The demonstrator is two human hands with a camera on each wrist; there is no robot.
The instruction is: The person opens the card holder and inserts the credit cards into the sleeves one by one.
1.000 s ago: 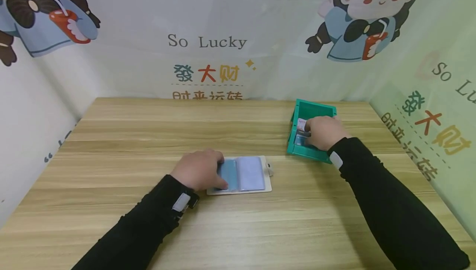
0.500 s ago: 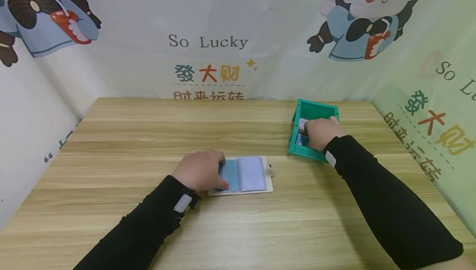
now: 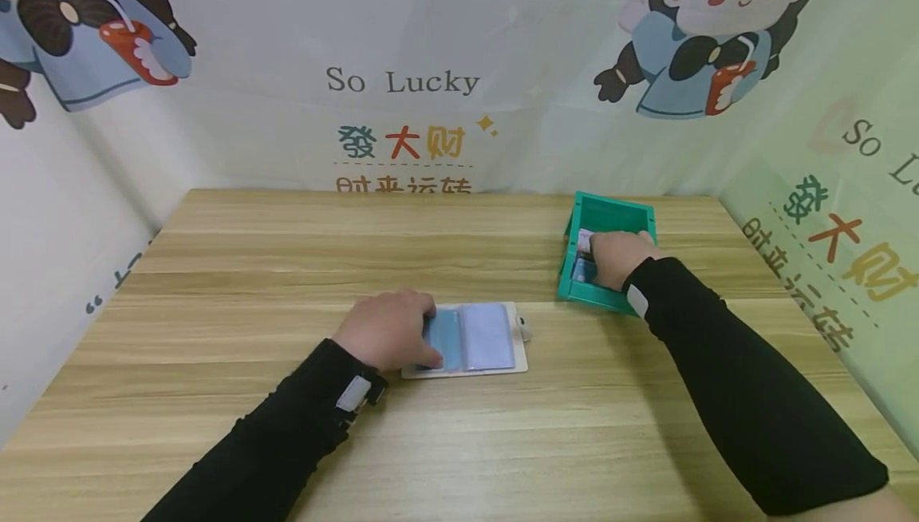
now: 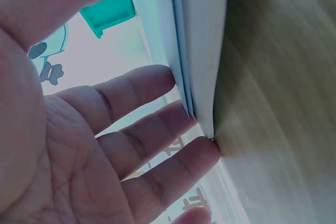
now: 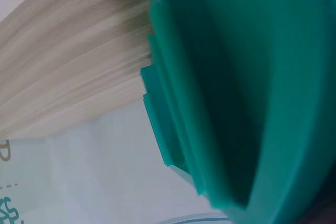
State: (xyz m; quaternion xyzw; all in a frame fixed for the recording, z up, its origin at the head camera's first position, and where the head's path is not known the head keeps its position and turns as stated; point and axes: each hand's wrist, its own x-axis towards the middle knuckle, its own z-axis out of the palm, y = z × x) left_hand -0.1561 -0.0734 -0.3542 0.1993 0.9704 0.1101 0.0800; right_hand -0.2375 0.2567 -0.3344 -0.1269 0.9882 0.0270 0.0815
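An open card holder (image 3: pixel 488 337) with clear bluish sleeves, a pale cover and a snap tab at its right side lies on the table. My left hand (image 3: pixel 385 330) rests on its left part, thumb toward the near side. In the left wrist view, the fingertips (image 4: pixel 160 80) touch the holder's edge, the fingers fairly straight and spread. At the back right, my right hand (image 3: pixel 621 257) reaches into a green bin (image 3: pixel 610 209). Small printed cards (image 3: pixel 585 270) show beside it there. The right fingertips are hidden, so I cannot see whether they hold anything.
Both items are on a wood-grain table (image 3: pixel 301 243). A printed cloth (image 3: pixel 402 19) with cartoon figures and lettering hangs behind the table's back edge and along the sides. The bin's wall (image 5: pixel 184 103) fills much of the right wrist view.
My right hand has sunk slightly in the bin, and a dark strip by its fingers is now out of sight. My left hand and the card holder stay practically in place.
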